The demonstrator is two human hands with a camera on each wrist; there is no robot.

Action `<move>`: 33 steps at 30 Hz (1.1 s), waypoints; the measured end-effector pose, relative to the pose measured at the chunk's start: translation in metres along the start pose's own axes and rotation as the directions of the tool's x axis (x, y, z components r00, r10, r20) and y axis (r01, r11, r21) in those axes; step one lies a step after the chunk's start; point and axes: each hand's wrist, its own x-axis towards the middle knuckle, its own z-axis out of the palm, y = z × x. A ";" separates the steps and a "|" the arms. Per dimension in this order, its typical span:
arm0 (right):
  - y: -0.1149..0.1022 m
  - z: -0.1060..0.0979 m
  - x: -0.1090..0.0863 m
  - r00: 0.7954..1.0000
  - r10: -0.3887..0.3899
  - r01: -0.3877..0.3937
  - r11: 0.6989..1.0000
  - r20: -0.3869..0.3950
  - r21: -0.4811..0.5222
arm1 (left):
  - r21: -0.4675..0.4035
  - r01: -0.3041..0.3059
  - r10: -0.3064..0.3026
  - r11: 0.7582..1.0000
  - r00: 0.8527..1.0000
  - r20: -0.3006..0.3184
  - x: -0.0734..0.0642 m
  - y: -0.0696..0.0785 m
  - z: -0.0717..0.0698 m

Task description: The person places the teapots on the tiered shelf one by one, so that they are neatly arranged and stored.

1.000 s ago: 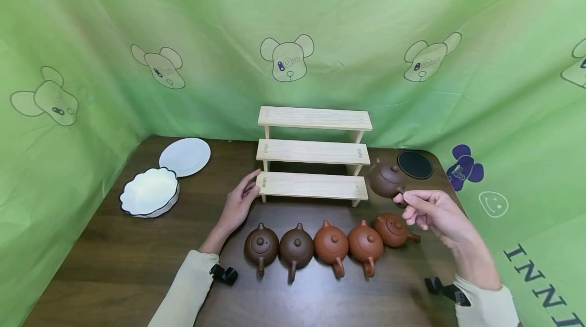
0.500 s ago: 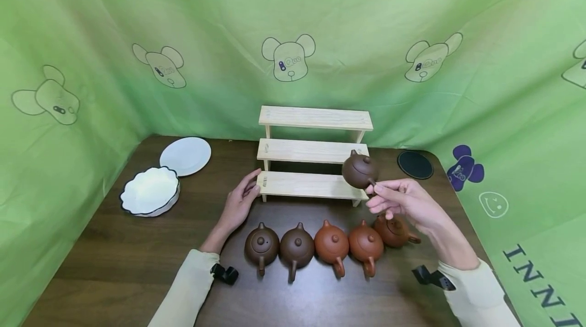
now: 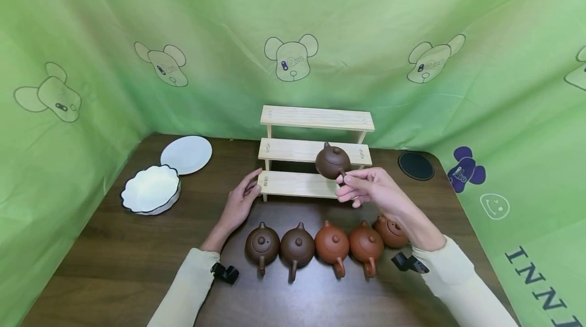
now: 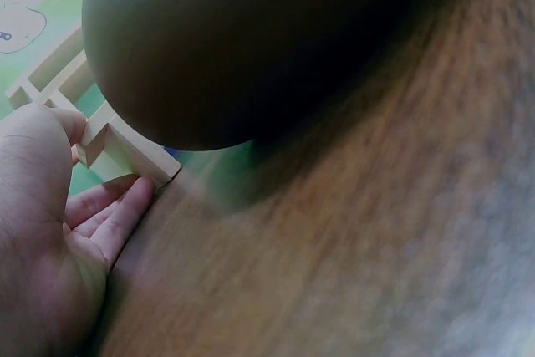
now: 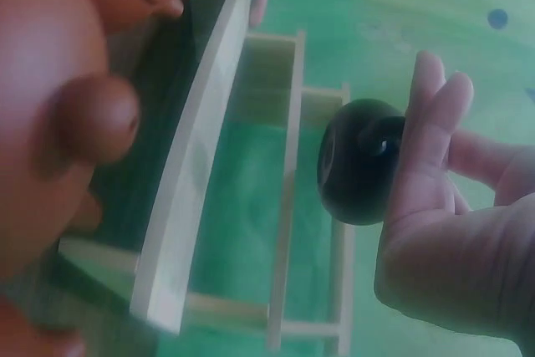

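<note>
My right hand (image 3: 368, 187) pinches the handle of a dark brown teapot (image 3: 332, 162), held up in front of the middle step of the three-step wooden display stand (image 3: 297, 184). In the right wrist view the teapot (image 5: 359, 160) hangs off the fingertips, apart from the stand. My left hand (image 3: 240, 202) holds the left end of the lowest step between thumb and fingers. Two dark brown teapots (image 3: 261, 245) and two reddish-brown teapots (image 3: 331, 242) stand in a row before the stand, spouts away from me. Another reddish teapot (image 3: 389, 231) sits at the right, partly behind my right forearm.
A white scalloped bowl (image 3: 151, 189) and a white oval plate (image 3: 186, 155) lie at the left of the wooden table (image 3: 114, 261). A dark round disc (image 3: 415, 165) lies at the back right. Green printed cloth (image 3: 220, 62) hangs around the back and sides.
My right hand has carried the dark brown teapot leftward from beside the stand to in front of its steps, raising it slightly. The left hand stays at the stand's end.
</note>
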 end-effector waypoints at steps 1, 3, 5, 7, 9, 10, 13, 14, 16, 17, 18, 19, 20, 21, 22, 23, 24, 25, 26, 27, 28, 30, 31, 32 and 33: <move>-0.001 0.003 0.003 1.000 0.002 -0.002 1.000 -0.002 -0.004 | 0.001 -0.004 0.004 1.000 1.000 -0.001 0.001 -0.004 0.000; -0.002 0.009 0.009 1.000 0.009 -0.009 1.000 -0.007 -0.008 | 0.000 -0.021 0.021 1.000 1.000 0.001 0.002 -0.011 0.000; -0.004 0.015 0.015 1.000 0.008 -0.008 1.000 -0.011 -0.007 | -0.001 -0.021 0.021 1.000 1.000 0.004 0.002 -0.010 0.000; -0.008 0.020 0.022 1.000 -0.001 0.001 1.000 -0.014 -0.015 | 0.004 -0.017 0.017 1.000 1.000 0.003 0.002 -0.008 0.000; -0.013 0.025 0.028 1.000 -0.020 0.019 1.000 -0.017 -0.024 | -0.007 -0.022 0.022 1.000 1.000 -0.002 0.001 -0.004 0.000; -0.016 0.027 0.031 0.999 -0.032 0.032 0.999 -0.019 -0.029 | -0.010 -0.022 0.022 1.000 1.000 -0.005 0.000 -0.001 0.000; -0.027 0.034 0.040 0.997 -0.069 0.068 0.997 -0.029 -0.029 | -0.020 -0.037 0.037 0.999 0.999 -0.009 0.001 -0.002 0.000; -0.030 0.036 0.043 0.996 -0.081 0.080 0.997 -0.033 -0.022 | -0.021 -0.042 0.042 0.999 0.999 -0.010 0.001 -0.003 0.000; -0.036 0.041 0.049 0.994 -0.098 0.098 0.995 -0.044 -0.005 | -0.015 -0.042 0.042 0.999 0.999 -0.009 0.001 -0.005 0.000; -0.039 0.043 0.052 0.993 -0.104 0.105 0.994 -0.050 0.005 | -0.013 -0.044 0.044 0.999 0.999 -0.010 0.001 -0.007 0.000; -0.041 0.046 0.055 0.992 -0.110 0.111 0.994 -0.056 0.014 | -0.012 -0.044 0.043 0.999 0.999 -0.007 0.001 -0.005 0.000; -0.044 0.048 0.058 0.992 -0.113 0.115 0.993 -0.064 0.022 | -0.004 -0.038 0.038 0.999 0.999 -0.007 0.000 -0.004 0.000; -0.046 0.050 0.061 0.991 -0.116 0.119 0.992 -0.072 0.030 | 0.003 -0.027 0.027 1.000 1.000 -0.007 0.000 -0.003 0.000; -0.048 0.052 0.065 0.989 -0.119 0.122 0.992 -0.082 0.037 | 0.015 -0.021 0.021 1.000 1.000 -0.010 0.000 -0.001 0.000; -0.050 0.054 0.068 0.988 -0.123 0.127 0.991 -0.092 0.044 | 0.021 -0.011 0.011 1.000 1.000 -0.007 -0.001 0.002 0.000; -0.051 0.056 0.071 0.987 -0.128 0.134 0.990 -0.102 0.052 | 0.023 0.001 -0.001 1.000 1.000 -0.005 -0.001 0.004 0.000; -0.052 0.058 0.075 0.984 -0.134 0.142 0.988 -0.114 0.063 | 0.028 0.016 -0.016 0.999 1.000 -0.003 -0.002 0.009 0.000; -0.053 0.060 0.079 0.982 -0.142 0.152 0.985 -0.126 0.078 | 0.034 0.027 -0.027 0.999 1.000 -0.004 -0.002 0.011 0.000; -0.054 0.061 0.082 0.979 -0.152 0.165 0.982 -0.137 0.091 | 0.034 0.031 -0.031 0.999 1.000 -0.005 -0.002 0.012 0.000; -0.054 0.063 0.086 0.976 -0.162 0.179 0.978 -0.148 0.105 | 0.035 0.032 -0.032 0.999 0.999 -0.003 -0.002 0.015 0.000; -0.054 0.064 0.090 0.972 -0.171 0.191 0.975 -0.161 0.116 | 0.021 0.018 -0.018 1.000 1.000 0.001 -0.002 0.011 -0.001; -0.052 0.065 0.098 0.964 -0.186 0.213 0.968 -0.187 0.134 | 0.014 0.002 -0.002 1.000 1.000 0.000 -0.002 0.011 -0.001; -0.051 0.065 0.102 0.961 -0.192 0.221 0.965 -0.200 0.137 | 0.013 -0.010 0.010 1.000 1.000 0.000 -0.002 0.009 -0.001; -0.051 0.066 0.105 0.957 -0.198 0.229 0.964 -0.212 0.136 | 0.011 -0.021 0.021 1.000 1.000 -0.001 -0.002 0.006 -0.001; -0.050 0.066 0.108 0.954 -0.203 0.236 0.962 -0.222 0.134 | 0.007 -0.027 0.027 1.000 1.000 0.001 -0.001 0.004 -0.001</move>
